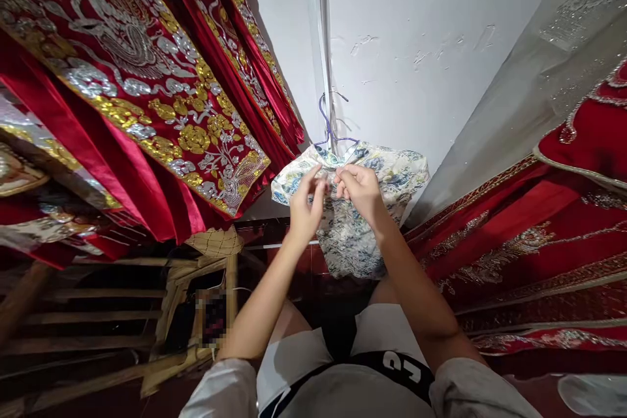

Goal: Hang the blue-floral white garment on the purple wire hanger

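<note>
A short-sleeved floral blouse [353, 241], white with blue and yellow flowers, hangs on a purple hanger [326, 119] in front of the white wall. My left hand [309, 199] is at the upper front of the blouse, just below its neckline, with thumb and fingers apart. Beside it, my right hand [360, 189] is closed in a pinch close to the cloth. Whatever lies between those fingertips is too small to make out.
Red embroidered cloth panels [196, 124] with gold and silver sequins hang at the left. More red beaded fabric [519, 222] lines the right side, under a translucent plastic cover [514, 98]. A bamboo chair [161, 313] stands at lower left, with a blurred-out object [214, 319] on it.
</note>
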`<state>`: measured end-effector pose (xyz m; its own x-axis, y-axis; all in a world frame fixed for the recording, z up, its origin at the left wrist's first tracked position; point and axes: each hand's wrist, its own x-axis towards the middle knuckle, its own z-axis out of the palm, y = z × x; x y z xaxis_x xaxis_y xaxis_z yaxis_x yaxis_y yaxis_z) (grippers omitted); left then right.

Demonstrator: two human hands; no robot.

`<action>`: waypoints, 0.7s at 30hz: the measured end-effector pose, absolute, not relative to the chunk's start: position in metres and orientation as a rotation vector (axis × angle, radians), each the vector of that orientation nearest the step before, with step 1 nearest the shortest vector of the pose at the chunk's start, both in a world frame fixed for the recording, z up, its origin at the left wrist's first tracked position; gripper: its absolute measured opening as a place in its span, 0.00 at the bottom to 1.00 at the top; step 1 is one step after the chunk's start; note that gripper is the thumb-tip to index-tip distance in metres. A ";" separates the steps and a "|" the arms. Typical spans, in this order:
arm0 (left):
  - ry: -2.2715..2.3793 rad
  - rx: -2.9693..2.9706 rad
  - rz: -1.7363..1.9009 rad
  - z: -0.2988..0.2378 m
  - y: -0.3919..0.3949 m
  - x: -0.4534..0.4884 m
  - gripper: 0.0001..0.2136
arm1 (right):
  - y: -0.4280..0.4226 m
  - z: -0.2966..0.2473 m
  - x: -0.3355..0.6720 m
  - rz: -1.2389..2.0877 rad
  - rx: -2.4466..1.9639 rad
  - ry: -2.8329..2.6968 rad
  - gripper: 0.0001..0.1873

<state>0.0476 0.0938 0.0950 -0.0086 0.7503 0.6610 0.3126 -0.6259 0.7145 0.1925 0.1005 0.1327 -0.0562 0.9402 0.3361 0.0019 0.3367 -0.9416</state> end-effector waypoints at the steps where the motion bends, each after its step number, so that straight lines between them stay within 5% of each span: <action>1: 1.097 2.026 1.653 0.110 0.102 0.046 0.15 | 0.102 0.132 0.192 0.973 -0.927 -1.412 0.18; 6: 1.149 2.401 1.516 0.147 0.116 0.046 0.13 | 0.116 0.110 0.190 0.882 -0.970 -1.422 0.18; 12: 1.267 1.869 1.994 0.151 0.131 -0.004 0.11 | 0.110 0.064 0.192 0.990 -1.198 -1.415 0.15; 21: 1.094 0.540 2.092 0.031 0.148 -0.052 0.12 | 0.057 0.031 0.168 1.271 -1.005 -1.129 0.14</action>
